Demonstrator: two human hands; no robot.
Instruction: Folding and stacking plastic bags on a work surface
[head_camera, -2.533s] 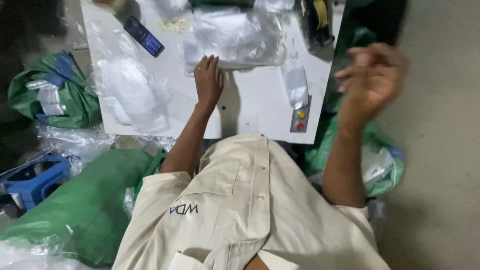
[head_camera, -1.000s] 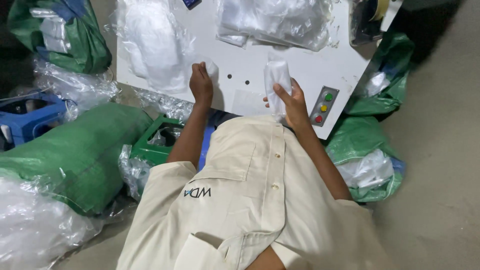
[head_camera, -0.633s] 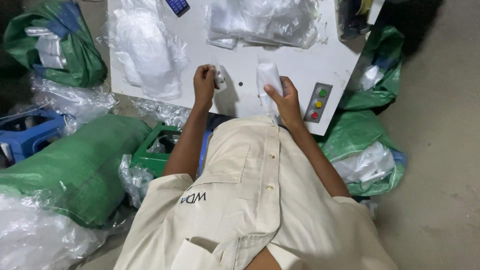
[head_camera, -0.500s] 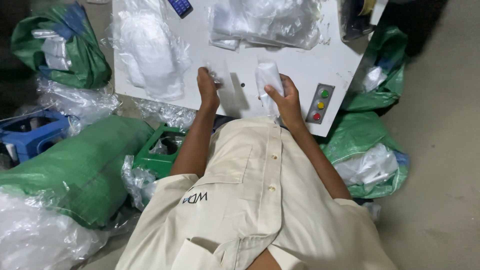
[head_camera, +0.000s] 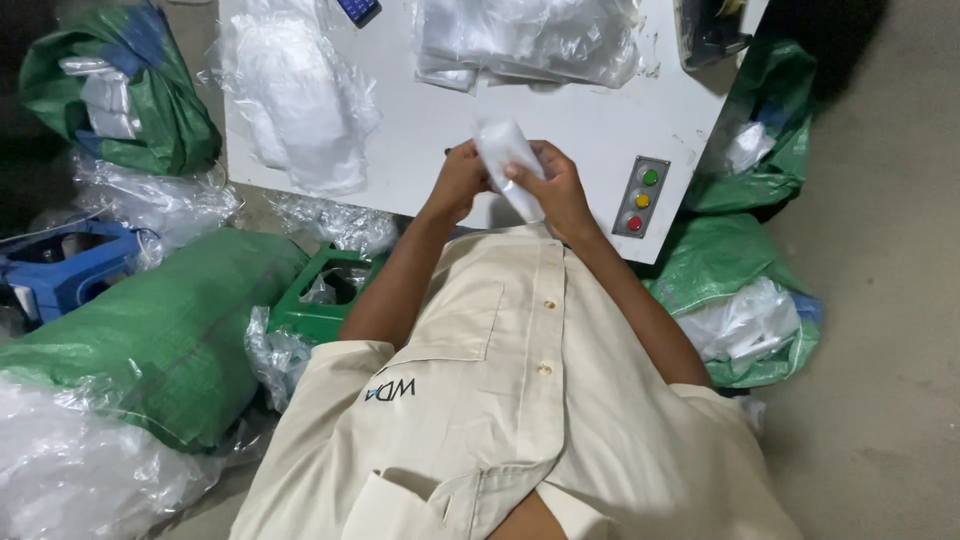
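Observation:
Both my hands meet over the near edge of a white table (head_camera: 590, 125). My left hand (head_camera: 458, 182) and my right hand (head_camera: 556, 187) together hold a small white plastic-wrapped packet (head_camera: 505, 160) just above the tabletop. The packet stands tilted between my fingers. I wear a cream short-sleeved shirt (head_camera: 510, 400) that fills the lower part of the view.
On the table lie a heap of clear plastic bags (head_camera: 530, 38), a white bundle (head_camera: 300, 95), a dark remote-like device (head_camera: 357, 9) and a control box with three coloured buttons (head_camera: 640, 197). Green sacks (head_camera: 160, 330) (head_camera: 745, 300), a green crate (head_camera: 325, 300) and a blue stool (head_camera: 65, 265) surround me.
My right hand reached out, took the white packet off the table and brought it toward me. My left hand left the tabletop and joined it on the packet.

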